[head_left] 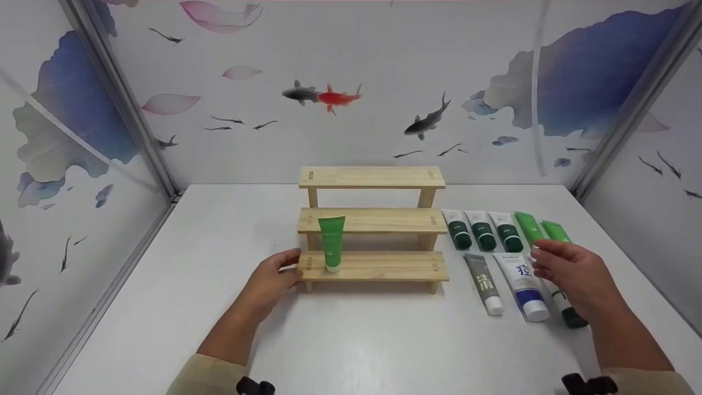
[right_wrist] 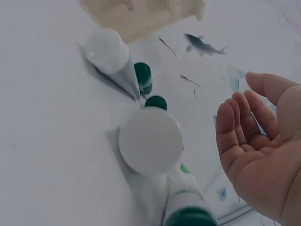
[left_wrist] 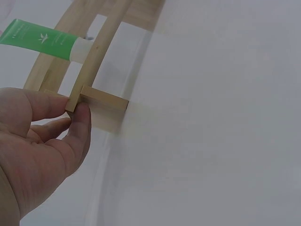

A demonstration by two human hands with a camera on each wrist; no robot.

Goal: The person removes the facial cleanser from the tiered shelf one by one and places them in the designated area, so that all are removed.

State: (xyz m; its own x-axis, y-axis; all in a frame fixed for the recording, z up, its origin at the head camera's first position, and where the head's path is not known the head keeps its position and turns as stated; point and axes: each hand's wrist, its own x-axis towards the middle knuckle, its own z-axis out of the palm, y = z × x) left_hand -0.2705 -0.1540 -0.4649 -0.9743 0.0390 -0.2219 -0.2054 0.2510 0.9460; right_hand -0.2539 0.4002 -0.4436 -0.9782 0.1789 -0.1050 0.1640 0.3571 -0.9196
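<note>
A three-tier wooden shelf [head_left: 384,267] stands mid-table, and a green tube [head_left: 332,241] is upright on its lowest tier, cap down, toward the left. At that tier's left end, my left hand [head_left: 274,281] pinches the board [left_wrist: 96,52] between thumb and fingers. My right hand [head_left: 576,274] hovers with nothing in it over the right-hand tubes, its fingers loosely bent. Below it lie a white-and-blue tube [head_left: 521,285] and a white tube with a dark green cap [head_left: 573,317], partly hidden by the hand. Beside them lies a grey tube [head_left: 483,282].
Behind these, a second row holds several white tubes with dark green caps [head_left: 481,230] and two green tubes [head_left: 527,227]. White panels printed with fish [head_left: 428,118] and leaves enclose the white table [head_left: 219,219] at the back and sides.
</note>
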